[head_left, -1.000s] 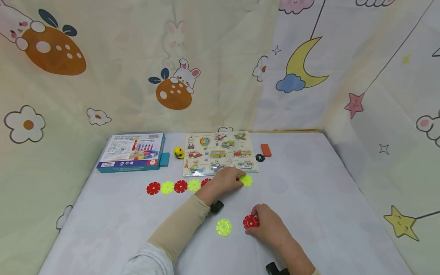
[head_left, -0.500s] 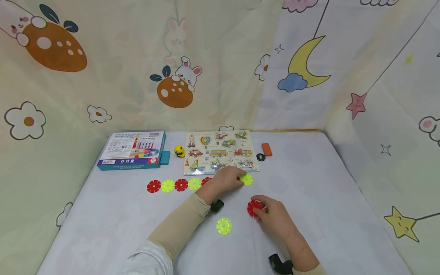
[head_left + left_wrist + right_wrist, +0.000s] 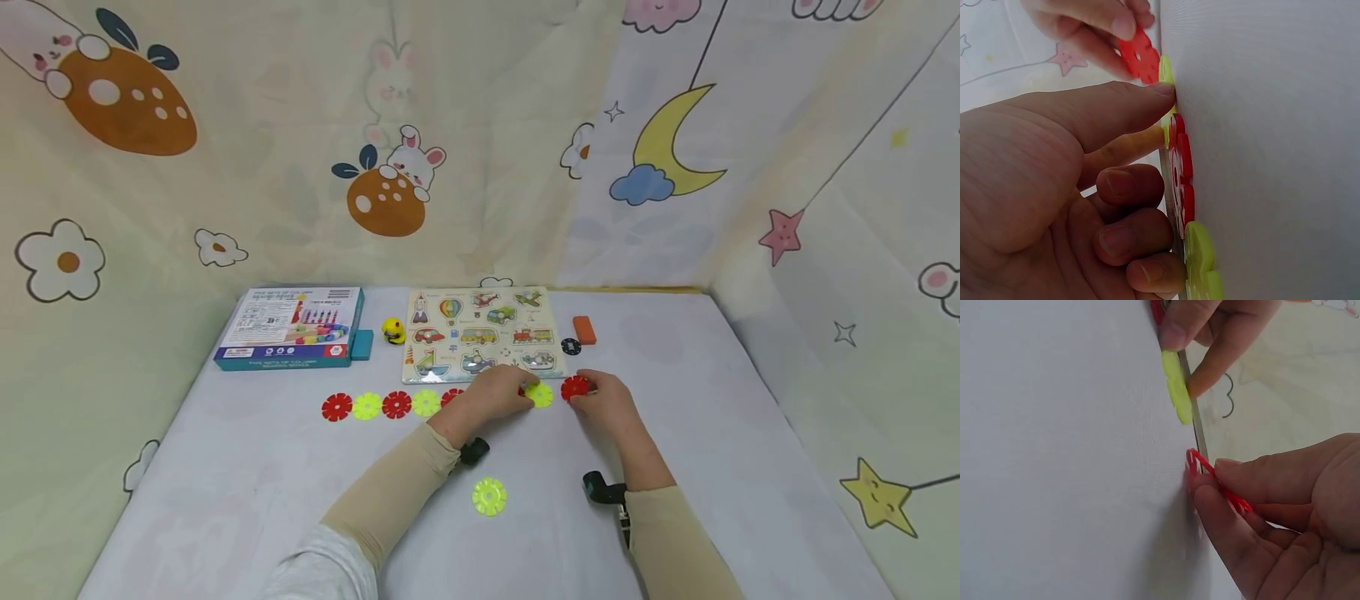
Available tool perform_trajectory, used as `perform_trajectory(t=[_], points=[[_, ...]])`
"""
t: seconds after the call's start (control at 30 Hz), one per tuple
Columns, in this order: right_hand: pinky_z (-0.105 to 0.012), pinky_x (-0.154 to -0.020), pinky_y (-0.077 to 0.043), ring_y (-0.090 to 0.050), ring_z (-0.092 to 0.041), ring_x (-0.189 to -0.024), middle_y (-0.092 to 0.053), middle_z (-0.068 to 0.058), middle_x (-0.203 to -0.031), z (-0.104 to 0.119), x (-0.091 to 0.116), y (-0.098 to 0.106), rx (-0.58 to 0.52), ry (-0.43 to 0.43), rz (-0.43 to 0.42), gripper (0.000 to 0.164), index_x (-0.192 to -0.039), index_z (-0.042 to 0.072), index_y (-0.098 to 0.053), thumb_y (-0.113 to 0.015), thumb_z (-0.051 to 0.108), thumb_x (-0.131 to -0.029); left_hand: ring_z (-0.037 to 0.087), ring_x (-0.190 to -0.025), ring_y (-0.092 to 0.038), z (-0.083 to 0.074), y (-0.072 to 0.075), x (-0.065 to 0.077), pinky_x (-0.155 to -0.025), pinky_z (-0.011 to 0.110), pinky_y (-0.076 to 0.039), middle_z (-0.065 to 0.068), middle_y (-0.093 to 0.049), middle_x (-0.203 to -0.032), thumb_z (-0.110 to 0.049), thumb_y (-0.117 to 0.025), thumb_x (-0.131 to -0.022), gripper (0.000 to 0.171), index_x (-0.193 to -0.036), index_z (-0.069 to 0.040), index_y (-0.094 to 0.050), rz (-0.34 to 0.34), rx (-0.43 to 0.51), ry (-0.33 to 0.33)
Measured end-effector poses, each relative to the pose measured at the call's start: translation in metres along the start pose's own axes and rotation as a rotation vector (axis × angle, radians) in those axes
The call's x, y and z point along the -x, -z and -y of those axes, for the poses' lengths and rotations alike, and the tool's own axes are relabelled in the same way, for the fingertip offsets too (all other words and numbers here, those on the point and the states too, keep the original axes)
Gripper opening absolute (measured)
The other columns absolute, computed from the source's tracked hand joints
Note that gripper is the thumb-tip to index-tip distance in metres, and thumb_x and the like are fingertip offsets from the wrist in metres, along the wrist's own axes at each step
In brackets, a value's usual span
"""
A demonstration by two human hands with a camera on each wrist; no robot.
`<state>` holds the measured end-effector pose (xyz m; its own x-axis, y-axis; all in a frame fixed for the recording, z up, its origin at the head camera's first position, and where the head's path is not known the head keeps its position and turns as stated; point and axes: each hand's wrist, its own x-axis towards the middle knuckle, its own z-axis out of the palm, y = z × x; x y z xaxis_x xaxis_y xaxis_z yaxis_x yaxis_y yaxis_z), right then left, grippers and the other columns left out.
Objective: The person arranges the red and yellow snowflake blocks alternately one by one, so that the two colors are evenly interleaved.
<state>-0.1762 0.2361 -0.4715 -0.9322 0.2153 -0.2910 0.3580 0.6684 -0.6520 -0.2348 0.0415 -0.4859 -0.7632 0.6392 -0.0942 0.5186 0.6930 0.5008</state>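
Observation:
My left hand [image 3: 495, 395] pinches a yellow-green snowflake disc [image 3: 542, 395] at the right end of a row, thumb and forefinger on its edges. It lies flat on the table; a red disc [image 3: 1183, 178] follows it in the left wrist view. My right hand [image 3: 611, 406] holds another red snowflake disc [image 3: 574, 388] by its edge, just right of the yellow-green one with a small gap. Tilted between thumb and fingers, this red disc [image 3: 1230, 497] is close to the table in the right wrist view. Part of the row is hidden behind my left hand.
Leftward the row alternates, starting from a red disc [image 3: 337, 407]. A loose yellow-green disc [image 3: 489, 497] lies nearer me. Behind are a picture puzzle board [image 3: 483, 333], a boxed set [image 3: 291, 327], a blue block [image 3: 362, 344], a yellow toy [image 3: 393, 331], an orange block [image 3: 583, 330] and a black round piece [image 3: 571, 346].
My right hand has carried the red disc forward and slightly right, from the near table to beside the row's end. My left hand has stayed on the yellow-green disc.

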Motion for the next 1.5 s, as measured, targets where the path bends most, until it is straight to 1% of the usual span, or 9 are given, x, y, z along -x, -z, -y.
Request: perform_trajectory(t=[0.33, 0.5, 0.73, 0.83, 0.93, 1.1, 1.23, 1.33, 1.5], points=[[-0.045, -0.088, -0.047, -0.046, -0.034, -0.11, -0.051, -0.021, -0.124, -0.003, -0.004, -0.005, 0.062, -0.034, -0.028, 0.051, -0.13, 0.0, -0.053, -0.07, 0.015, -0.084, 0.011, -0.085, -0.05, -0.004, 0.002, 0.002, -0.078, 0.026, -0.043, -0.005, -0.064, -0.115, -0.031, -0.071, -0.084, 0.041, -0.123, -0.019, -0.064, 0.0, -0.022, -0.016], [-0.045, -0.088, -0.047, -0.046, -0.034, -0.109, -0.051, -0.02, -0.122, -0.007, -0.004, -0.007, 0.043, -0.004, -0.04, 0.049, -0.128, 0.002, -0.055, -0.071, 0.016, -0.084, 0.011, -0.086, -0.052, -0.004, 0.004, 0.0, -0.078, 0.027, -0.045, -0.004, -0.064, -0.113, -0.031, -0.071, -0.084, 0.042, -0.123, -0.017, -0.064, 0.005, -0.009, -0.008], [-0.044, -0.087, -0.047, -0.046, -0.033, -0.108, -0.05, -0.018, -0.12, -0.016, -0.006, -0.006, -0.002, 0.001, -0.065, 0.048, -0.126, 0.006, -0.057, -0.073, 0.019, -0.082, 0.012, -0.107, -0.056, -0.018, -0.003, -0.022, -0.089, 0.03, -0.044, -0.006, -0.063, -0.117, -0.035, -0.068, -0.086, 0.04, -0.122, -0.02, -0.064, 0.004, -0.078, -0.047], [-0.043, -0.086, -0.047, -0.046, -0.032, -0.106, -0.05, -0.018, -0.119, -0.019, -0.006, -0.006, -0.031, 0.012, -0.062, 0.047, -0.126, 0.006, -0.057, -0.071, 0.016, -0.083, 0.013, -0.104, -0.056, -0.027, -0.005, -0.03, -0.086, 0.03, -0.045, -0.006, -0.063, -0.115, -0.033, -0.068, -0.085, 0.038, -0.121, -0.02, -0.064, 0.019, -0.097, -0.066], [-0.039, -0.08, -0.047, -0.047, -0.029, -0.099, -0.053, -0.015, -0.112, -0.019, -0.002, -0.007, -0.038, 0.042, -0.057, 0.044, -0.127, 0.006, -0.056, -0.067, 0.013, -0.085, 0.012, -0.094, -0.056, -0.033, -0.006, -0.033, -0.079, 0.029, -0.045, -0.005, -0.064, -0.111, -0.032, -0.068, -0.085, 0.038, -0.12, -0.019, -0.065, 0.033, -0.114, -0.05], [-0.031, -0.065, -0.043, -0.048, -0.022, -0.082, -0.054, -0.007, -0.093, -0.017, 0.024, -0.017, -0.065, 0.084, -0.051, 0.033, -0.119, 0.009, -0.059, -0.06, 0.012, -0.086, 0.011, -0.094, -0.055, -0.032, -0.01, -0.03, -0.079, 0.028, -0.045, -0.007, -0.064, -0.112, -0.03, -0.069, -0.085, 0.037, -0.121, -0.022, -0.065, 0.032, -0.147, -0.01], [-0.029, -0.062, -0.043, -0.049, -0.017, -0.075, -0.055, -0.001, -0.081, -0.014, 0.06, -0.031, -0.053, 0.122, -0.007, 0.016, -0.101, 0.014, -0.064, -0.063, 0.017, -0.086, 0.012, -0.099, -0.056, -0.031, -0.014, -0.028, -0.083, 0.03, -0.046, -0.006, -0.064, -0.114, -0.028, -0.068, -0.086, 0.037, -0.121, -0.021, -0.065, 0.013, -0.152, -0.049], [-0.028, -0.06, -0.042, -0.049, -0.013, -0.069, -0.054, 0.004, -0.072, -0.007, 0.083, -0.045, 0.024, 0.226, 0.054, 0.008, -0.09, 0.018, -0.065, -0.067, 0.024, -0.085, 0.013, -0.099, -0.056, -0.03, -0.016, -0.029, -0.084, 0.031, -0.046, -0.005, -0.064, -0.114, -0.028, -0.067, -0.086, 0.037, -0.122, -0.02, -0.064, -0.001, -0.15, -0.071], [-0.025, -0.057, -0.039, -0.045, -0.006, -0.063, -0.048, 0.009, -0.073, 0.013, 0.119, -0.075, 0.185, 0.39, 0.135, 0.034, -0.094, 0.018, -0.063, -0.073, 0.046, -0.077, 0.012, -0.097, -0.055, -0.029, -0.015, -0.031, -0.083, 0.029, -0.045, -0.005, -0.063, -0.114, -0.027, -0.067, -0.086, 0.037, -0.122, -0.02, -0.064, -0.008, -0.139, -0.077]])
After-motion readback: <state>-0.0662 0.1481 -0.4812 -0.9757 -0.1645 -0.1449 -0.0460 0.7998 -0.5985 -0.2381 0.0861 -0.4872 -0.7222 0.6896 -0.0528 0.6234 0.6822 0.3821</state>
